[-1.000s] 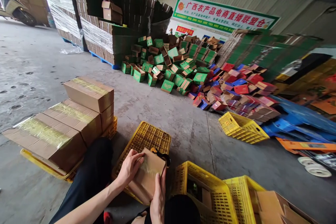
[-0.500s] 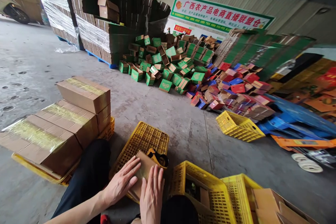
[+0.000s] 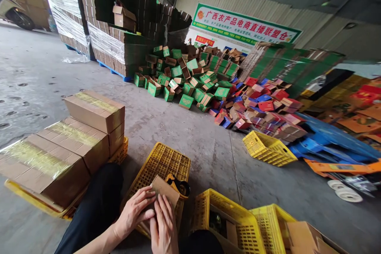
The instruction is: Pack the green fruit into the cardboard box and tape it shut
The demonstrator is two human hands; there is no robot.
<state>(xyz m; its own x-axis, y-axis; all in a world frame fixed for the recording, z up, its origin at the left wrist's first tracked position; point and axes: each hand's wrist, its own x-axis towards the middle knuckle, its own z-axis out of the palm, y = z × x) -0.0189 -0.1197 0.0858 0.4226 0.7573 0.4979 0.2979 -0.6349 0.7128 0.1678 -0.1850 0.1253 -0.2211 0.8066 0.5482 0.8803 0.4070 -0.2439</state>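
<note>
A small brown cardboard box (image 3: 167, 189) sits on an upturned yellow plastic crate (image 3: 169, 154) between my knees. My left hand (image 3: 133, 210) lies on the box's left side with fingers stretched out and thumb apart. My right hand (image 3: 163, 222) rests on the near part of the top, its fingers extended and lying close together. The fingertips of both hands nearly meet over the middle of the box, and the hands cover much of its top. Just behind the box on the crate is a yellow-and-black tape dispenser (image 3: 179, 186), partly hidden by the box.
Taped cartons (image 3: 80, 135) stand on a yellow crate at my left. On my right, a yellow crate (image 3: 235, 206) holds dark contents and cardboard; another crate (image 3: 272, 222) holds cardboard. Beyond lie a yellow crate (image 3: 269, 149), heaped green boxes (image 3: 186, 101), red-blue boxes (image 3: 264, 105) and an orange pallet jack (image 3: 342, 166).
My hands have gone from gripping the box's edges to lying flat on its top, and both have slid nearer together. The view has tilted slightly upward.
</note>
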